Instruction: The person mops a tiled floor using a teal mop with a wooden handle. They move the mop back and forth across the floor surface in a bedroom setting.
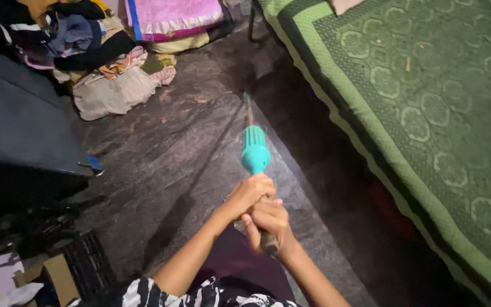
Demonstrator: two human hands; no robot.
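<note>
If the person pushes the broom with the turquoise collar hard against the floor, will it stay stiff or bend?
The broom would probably flex at its thin far end, which looks slender. The handle seems rigid, since the left hand and right hand grip it together. It likely feels light for its length.

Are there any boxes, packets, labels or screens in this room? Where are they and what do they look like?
Brown cardboard box: bottom left corner on the floor, open flaps, plain brown with white paper beside it.
Black ribbed plastic crate: right of the cardboard box, dark, slatted sides.
No labels, signs or screens show.
</note>
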